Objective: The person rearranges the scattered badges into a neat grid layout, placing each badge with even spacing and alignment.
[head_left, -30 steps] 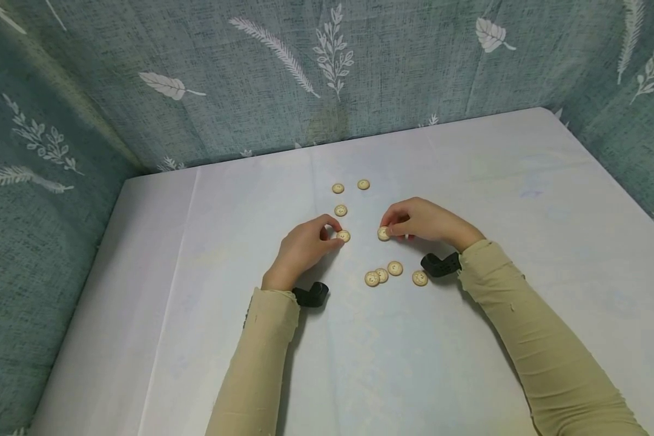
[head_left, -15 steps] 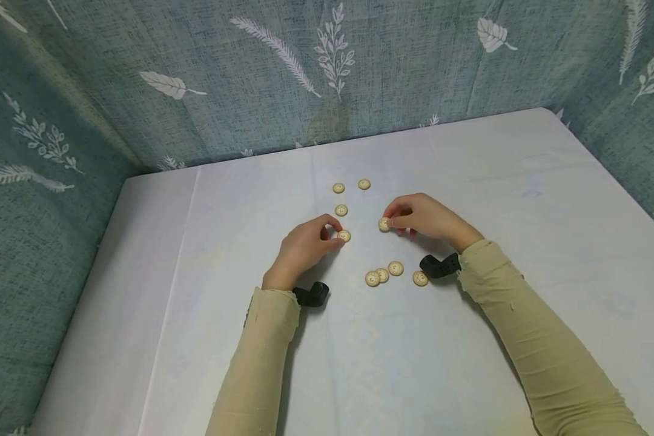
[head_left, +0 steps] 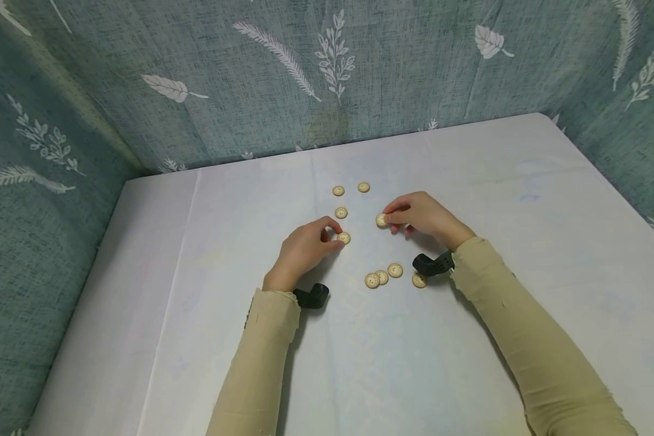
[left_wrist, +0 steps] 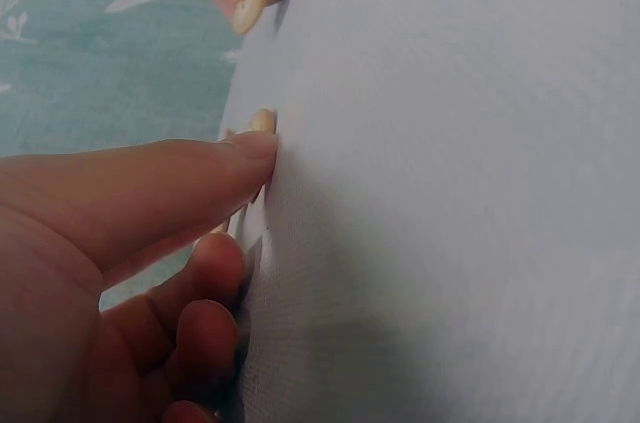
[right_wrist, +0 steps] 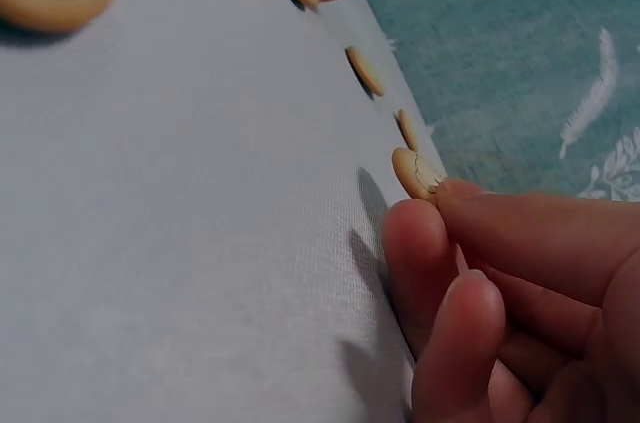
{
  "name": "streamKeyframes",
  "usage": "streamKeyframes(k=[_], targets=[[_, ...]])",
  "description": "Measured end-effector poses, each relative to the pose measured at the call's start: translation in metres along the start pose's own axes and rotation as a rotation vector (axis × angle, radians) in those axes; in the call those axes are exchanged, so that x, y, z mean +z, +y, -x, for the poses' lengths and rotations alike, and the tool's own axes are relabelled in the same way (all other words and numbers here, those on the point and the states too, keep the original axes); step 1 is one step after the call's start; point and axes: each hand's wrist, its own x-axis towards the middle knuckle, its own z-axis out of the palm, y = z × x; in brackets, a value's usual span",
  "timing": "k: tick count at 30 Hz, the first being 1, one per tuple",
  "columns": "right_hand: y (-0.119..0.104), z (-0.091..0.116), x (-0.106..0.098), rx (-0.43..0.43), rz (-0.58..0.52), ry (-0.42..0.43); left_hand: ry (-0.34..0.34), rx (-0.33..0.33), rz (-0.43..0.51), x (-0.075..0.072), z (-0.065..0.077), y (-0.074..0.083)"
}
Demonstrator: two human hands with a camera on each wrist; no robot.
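My left hand (head_left: 303, 248) pinches a pale wooden button (head_left: 346, 238) between thumb and forefinger, low at the white tabletop. To its right, my right hand (head_left: 422, 215) grips another wooden button (head_left: 381, 220) by its edge. In the right wrist view that button (right_wrist: 414, 173) appears raised off the cloth and tilted, its shadow beside it. Beyond the left hand lies one button (head_left: 341, 212), and farther back are two more, a left one (head_left: 338, 191) and a right one (head_left: 364, 187).
Nearer the front, one button (head_left: 372, 280) overlaps its neighbour (head_left: 382, 277), with another button (head_left: 395, 270) just beside them. A further button (head_left: 419, 281) is partly covered by the black wrist camera (head_left: 433, 264). Green leaf-patterned cloth (head_left: 283, 115) hangs behind the white table (head_left: 240, 194).
My right hand has moved the button away from me, then slightly left, toward the row of buttons. My left hand stays on its button.
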Motion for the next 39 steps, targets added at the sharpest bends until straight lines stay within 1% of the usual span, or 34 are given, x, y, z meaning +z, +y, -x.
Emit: streamKeyframes(k=[5,12,21,23,26,31,35,39], targets=[[-0.003,-0.005,0.000,0.008,-0.013,0.003,0.000,-0.006,-0.003,0.000,-0.001,-0.001],[-0.003,-0.008,-0.001,0.023,-0.034,0.005,-0.008,0.002,-0.018,-0.001,-0.003,0.002],[-0.009,-0.018,0.003,0.033,-0.013,0.023,-0.010,-0.005,-0.002,-0.001,-0.002,0.001],[-0.011,-0.019,0.004,0.029,-0.001,0.028,-0.005,-0.002,-0.001,-0.001,-0.002,0.000],[-0.015,-0.022,0.007,0.011,0.048,0.038,0.000,-0.002,-0.001,-0.001,-0.002,-0.001],[-0.020,-0.025,0.012,-0.010,0.128,0.088,0.000,-0.009,-0.009,0.000,-0.002,-0.002],[-0.023,-0.026,0.016,-0.010,0.147,0.128,-0.002,-0.013,-0.015,0.000,-0.002,-0.002],[-0.024,-0.027,0.018,-0.011,0.167,0.142,-0.001,-0.007,-0.026,0.000,-0.003,-0.001]])
